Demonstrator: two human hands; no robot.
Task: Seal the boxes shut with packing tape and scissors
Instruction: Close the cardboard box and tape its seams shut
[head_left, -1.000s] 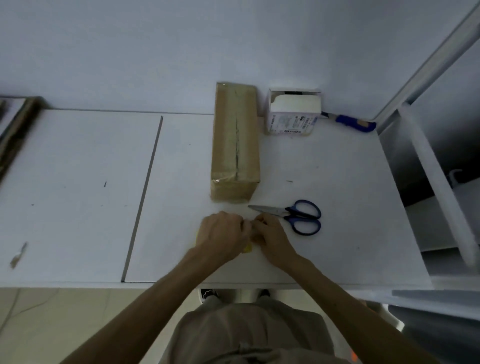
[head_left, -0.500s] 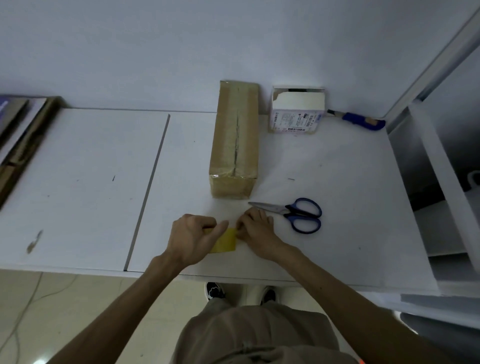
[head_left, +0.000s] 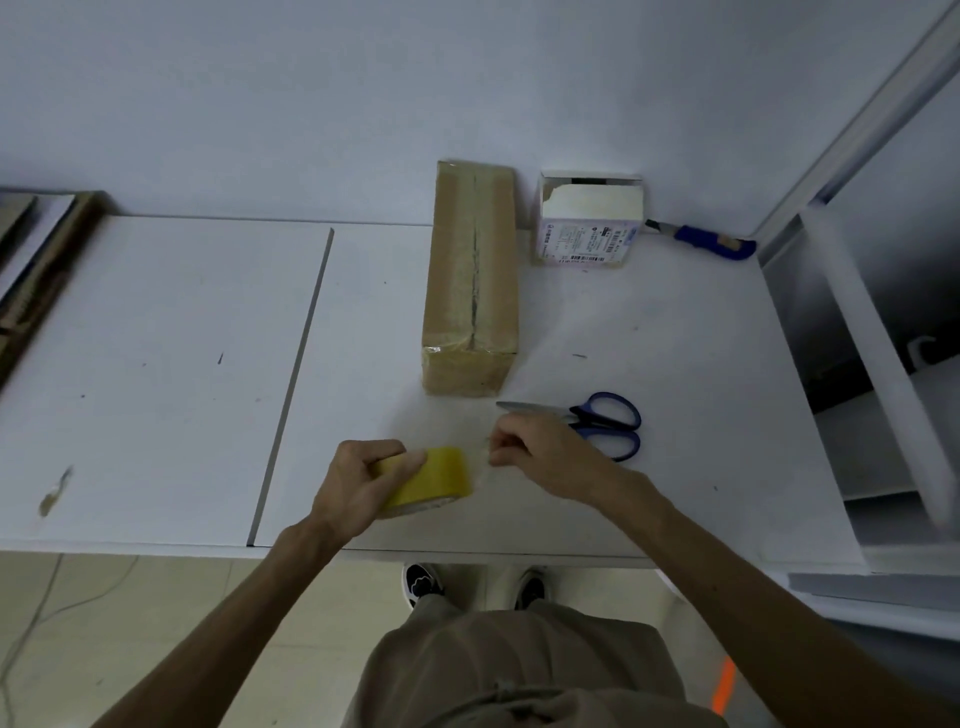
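My left fingers (head_left: 400, 462) are curled round the yellow packing tape roll (head_left: 436, 478), thumb across its rim, holding it low over the counter (head_left: 171, 364); I can't tell whether it touches. My right fingers (head_left: 501, 457) are pinched narrow on the tape end (head_left: 480, 462), a clear strip so faint between my hands that I can barely make it out. To do this pull well, I think I should hold the roll steady and draw the end straight away from it, flat and untwisted, long enough to span a seam before cutting. The scissors (head_left: 587, 423) lie closed just beyond my right knuckles, blue handles pointing away from the roll. Further out past both sets of fingers, the long brown cardboard box (head_left: 470, 280) lies end-on to me, with glossy tape over its top and a dark seam line down the middle. To its right, by the wall, a small white carton (head_left: 589, 223) stands with its top flap looking open, likely the one to seal next. A blue-handled utility knife (head_left: 711, 244) lies past it.
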